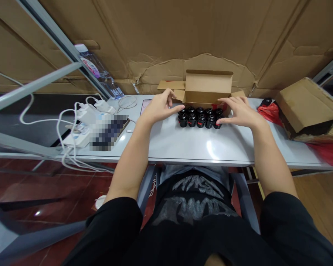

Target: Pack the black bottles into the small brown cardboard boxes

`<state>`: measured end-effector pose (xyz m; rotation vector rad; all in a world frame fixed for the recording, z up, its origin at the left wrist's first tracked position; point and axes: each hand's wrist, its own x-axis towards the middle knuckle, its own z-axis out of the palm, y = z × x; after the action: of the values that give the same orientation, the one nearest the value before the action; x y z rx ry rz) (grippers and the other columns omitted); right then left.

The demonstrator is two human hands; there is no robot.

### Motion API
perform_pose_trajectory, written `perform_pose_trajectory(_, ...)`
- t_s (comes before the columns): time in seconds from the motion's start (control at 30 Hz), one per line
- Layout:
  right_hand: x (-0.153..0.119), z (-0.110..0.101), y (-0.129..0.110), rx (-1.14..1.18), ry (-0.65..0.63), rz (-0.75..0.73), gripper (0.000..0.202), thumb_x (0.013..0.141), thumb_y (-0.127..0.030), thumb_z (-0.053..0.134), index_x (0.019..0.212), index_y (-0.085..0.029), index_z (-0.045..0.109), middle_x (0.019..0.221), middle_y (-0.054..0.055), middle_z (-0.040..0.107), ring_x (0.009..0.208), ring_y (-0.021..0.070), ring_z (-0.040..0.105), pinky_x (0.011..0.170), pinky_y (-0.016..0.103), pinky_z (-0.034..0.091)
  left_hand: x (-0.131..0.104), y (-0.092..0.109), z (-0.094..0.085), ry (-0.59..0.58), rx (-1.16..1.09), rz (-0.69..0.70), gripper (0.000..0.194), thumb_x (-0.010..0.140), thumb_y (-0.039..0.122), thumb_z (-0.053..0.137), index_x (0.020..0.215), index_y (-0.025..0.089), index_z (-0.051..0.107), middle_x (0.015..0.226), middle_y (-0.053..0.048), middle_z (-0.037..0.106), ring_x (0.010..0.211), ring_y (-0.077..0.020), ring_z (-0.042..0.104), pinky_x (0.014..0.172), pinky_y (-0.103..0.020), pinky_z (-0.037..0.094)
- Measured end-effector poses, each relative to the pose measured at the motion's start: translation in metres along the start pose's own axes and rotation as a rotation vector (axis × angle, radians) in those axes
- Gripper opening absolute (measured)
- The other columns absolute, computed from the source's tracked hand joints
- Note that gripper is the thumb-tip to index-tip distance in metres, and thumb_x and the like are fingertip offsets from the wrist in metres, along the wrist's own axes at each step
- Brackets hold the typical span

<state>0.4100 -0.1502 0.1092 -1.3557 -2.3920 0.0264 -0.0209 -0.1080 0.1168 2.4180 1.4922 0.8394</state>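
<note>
Several small black cylindrical parts (201,120), some with red marks, stand upright in two rows on the pale table (180,146). Behind them is a cardboard box (207,83) with its flaps open. My left hand (163,106) is at the left end of the rows, thumb and fingers apart, holding nothing. At the right end, my right hand (240,111) has its fingers spread, with the thumb by the last black part; whether it touches that part is hard to tell.
On the left are a power strip (77,138) with white cables, a blurred-out object (108,133) and a water bottle (99,72). A phone (145,106) lies behind my left wrist. Another cardboard box (307,105) and red plastic (270,112) are on the right.
</note>
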Motion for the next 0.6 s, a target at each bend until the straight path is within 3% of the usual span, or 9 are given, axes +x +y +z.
perform_pose_trajectory(0.07, 0.001, 0.0, 0.003, 0.015, 0.067, 0.051, 0.075, 0.117, -0.078, 0.067, 0.168, -0.025, 0.077, 0.154, 0.023, 0.086, 0.157, 0.0576, 0.072, 0.145, 0.083, 0.04, -0.002, 0.007, 0.0, -0.096, -0.033, -0.056, 0.063, 0.108, 0.084, 0.081, 0.132, 0.026, 0.07, 0.101, -0.005, 0.082, 0.1, -0.0312, 0.08, 0.1, -0.044, 0.064)
perform_pose_trajectory(0.2, 0.004, 0.004, 0.011, -0.006, 0.181, 0.187, 0.06, 0.125, -0.06, 0.047, 0.154, -0.023, 0.084, 0.156, 0.026, 0.085, 0.159, 0.0581, 0.07, 0.14, 0.084, 0.044, -0.001, 0.018, 0.009, -0.203, -0.097, -0.033, 0.054, 0.108, 0.079, 0.078, 0.118, 0.028, 0.063, 0.095, -0.004, 0.082, 0.092, -0.0278, 0.078, 0.092, -0.04, 0.061)
perform_pose_trajectory(0.33, 0.005, 0.009, 0.014, -0.025, 0.212, 0.187, 0.054, 0.124, -0.051, 0.048, 0.147, -0.023, 0.087, 0.153, 0.026, 0.086, 0.154, 0.0565, 0.072, 0.137, 0.081, 0.047, 0.0, 0.02, 0.009, -0.207, -0.136, 0.006, 0.062, 0.104, 0.088, 0.075, 0.116, 0.028, 0.061, 0.096, -0.005, 0.082, 0.094, -0.0288, 0.079, 0.092, -0.042, 0.061)
perform_pose_trajectory(0.43, 0.006, 0.011, 0.012, -0.012, 0.232, 0.152, 0.046, 0.122, -0.051, 0.052, 0.138, -0.025, 0.087, 0.149, 0.025, 0.088, 0.151, 0.0551, 0.074, 0.135, 0.082, 0.049, -0.001, 0.017, 0.002, -0.234, -0.158, -0.006, 0.072, 0.094, 0.094, 0.085, 0.115, 0.029, 0.061, 0.099, -0.006, 0.085, 0.095, -0.0298, 0.08, 0.09, -0.043, 0.061)
perform_pose_trajectory(0.6, 0.007, 0.011, 0.008, 0.009, 0.231, 0.117, 0.042, 0.121, -0.054, 0.052, 0.13, -0.028, 0.085, 0.145, 0.022, 0.09, 0.148, 0.0531, 0.076, 0.133, 0.08, 0.052, -0.001, 0.015, -0.003, -0.418, -0.174, -0.093, 0.078, 0.073, 0.08, 0.108, 0.11, 0.031, 0.059, 0.099, -0.005, 0.088, 0.093, -0.03, 0.083, 0.086, -0.042, 0.06)
